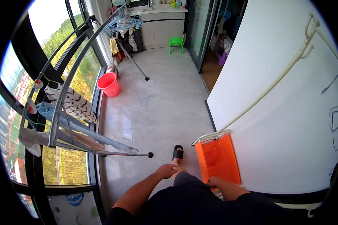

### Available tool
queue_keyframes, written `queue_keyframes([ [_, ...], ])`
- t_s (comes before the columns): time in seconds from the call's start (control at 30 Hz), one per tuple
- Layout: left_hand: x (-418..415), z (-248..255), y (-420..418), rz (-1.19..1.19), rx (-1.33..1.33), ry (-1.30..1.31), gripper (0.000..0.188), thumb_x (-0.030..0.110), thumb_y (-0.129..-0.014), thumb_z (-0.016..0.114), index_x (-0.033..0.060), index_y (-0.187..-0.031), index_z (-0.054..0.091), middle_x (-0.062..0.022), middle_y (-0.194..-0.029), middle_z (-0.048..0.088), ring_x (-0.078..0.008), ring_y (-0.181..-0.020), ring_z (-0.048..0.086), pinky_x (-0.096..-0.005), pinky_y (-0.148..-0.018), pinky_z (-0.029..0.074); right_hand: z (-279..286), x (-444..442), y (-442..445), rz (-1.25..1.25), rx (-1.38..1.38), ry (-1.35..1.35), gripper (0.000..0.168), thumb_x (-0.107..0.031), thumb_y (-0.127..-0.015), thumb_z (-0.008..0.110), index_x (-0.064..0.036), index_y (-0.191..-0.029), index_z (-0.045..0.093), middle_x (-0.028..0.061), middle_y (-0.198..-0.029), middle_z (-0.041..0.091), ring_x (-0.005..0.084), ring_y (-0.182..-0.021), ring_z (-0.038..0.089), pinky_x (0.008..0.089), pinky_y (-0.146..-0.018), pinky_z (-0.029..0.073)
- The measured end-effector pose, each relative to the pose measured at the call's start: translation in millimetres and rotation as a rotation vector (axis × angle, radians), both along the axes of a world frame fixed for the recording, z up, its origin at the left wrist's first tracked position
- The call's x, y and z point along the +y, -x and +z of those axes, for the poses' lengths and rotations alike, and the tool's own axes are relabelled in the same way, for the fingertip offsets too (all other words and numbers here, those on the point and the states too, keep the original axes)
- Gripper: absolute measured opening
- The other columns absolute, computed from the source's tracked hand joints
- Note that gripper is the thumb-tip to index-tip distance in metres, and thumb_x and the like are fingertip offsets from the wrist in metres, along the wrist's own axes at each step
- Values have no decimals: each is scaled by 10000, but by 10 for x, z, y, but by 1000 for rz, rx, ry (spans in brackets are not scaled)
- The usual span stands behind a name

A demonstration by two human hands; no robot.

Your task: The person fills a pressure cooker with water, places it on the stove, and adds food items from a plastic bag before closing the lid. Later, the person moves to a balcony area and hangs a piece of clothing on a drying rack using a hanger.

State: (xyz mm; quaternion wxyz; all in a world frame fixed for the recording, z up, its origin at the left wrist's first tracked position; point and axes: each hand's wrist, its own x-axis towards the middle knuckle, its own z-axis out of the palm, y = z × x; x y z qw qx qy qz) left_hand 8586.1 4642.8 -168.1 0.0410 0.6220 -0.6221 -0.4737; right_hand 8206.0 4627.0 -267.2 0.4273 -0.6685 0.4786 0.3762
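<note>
My left hand (pixel 166 171) hangs in front of my shorts, above my leg, with no object visible in it; its fingers are partly turned from view. Beside my other hip, my right hand (pixel 215 182) is loosely curled near an orange fabric bin (pixel 218 160). Whether it touches the bin cannot be told. The bin sits at the base of a cream metal coat rack (pixel 270 94) along the white wall. On the grey tile floor ahead lies a light blue clothes hanger (pixel 145 100). A black slide sandal (pixel 178 152) is on my foot.
A metal drying rack (pixel 62 92) with clothes stands by the windows, its foot (pixel 149 155) reaching inward. Blue hangers (pixel 122 24) bunch at its far end. A red bucket (pixel 109 84), a green stool (pixel 176 42), a sink cabinet (pixel 160 29) and a sliding glass door (pixel 199 31) are farther off.
</note>
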Motion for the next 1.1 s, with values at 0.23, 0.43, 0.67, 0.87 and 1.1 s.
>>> queue_keyframes([
  [0.23,-2734,87,-362,-151,-101,131,483,434,-933,562,141,-1314,616,-140,-1106,708,-336,-1077,646,-447,-934,507,119,-1794,-262,-2,-164,130,370,-384,-838,653,-79,-1031,736,186,-1000,717,332,-972,685,444,-843,526],
  [0.43,-3887,-368,-1613,567,87,131,422,371,-902,645,98,-1221,689,-130,-912,737,-273,-861,708,-384,-799,550,1022,-4169,-1089,-511,-225,473,428,-402,-882,647,-56,-1130,690,168,-1089,713,331,-1042,669,405,-907,526],
  [0.67,-3400,-1241,-3117,795,95,-569,284,277,-934,518,60,-860,685,-53,-678,645,-177,-554,644,-351,-499,501,803,-5847,-1461,-425,-200,395,416,-399,-865,653,-47,-1082,703,195,-1089,703,362,-1045,658,430,-918,519],
  [0.87,-4840,-859,-3594,689,40,-634,234,243,-909,527,68,-785,621,-42,-655,598,-182,-540,618,-377,-489,491,726,-6950,-1472,71,-33,124,386,-395,-894,610,-36,-962,733,212,-1047,701,377,-1013,663,457,-894,523],
  [1.1,-8447,-934,-4303,657,157,-225,261,255,-950,591,35,-1041,698,-86,-863,705,-173,-683,692,-310,-531,535,529,-8692,-1880,-528,-145,339,429,-430,-875,639,-36,-1033,705,165,-986,722,350,-888,694,432,-824,548],
])
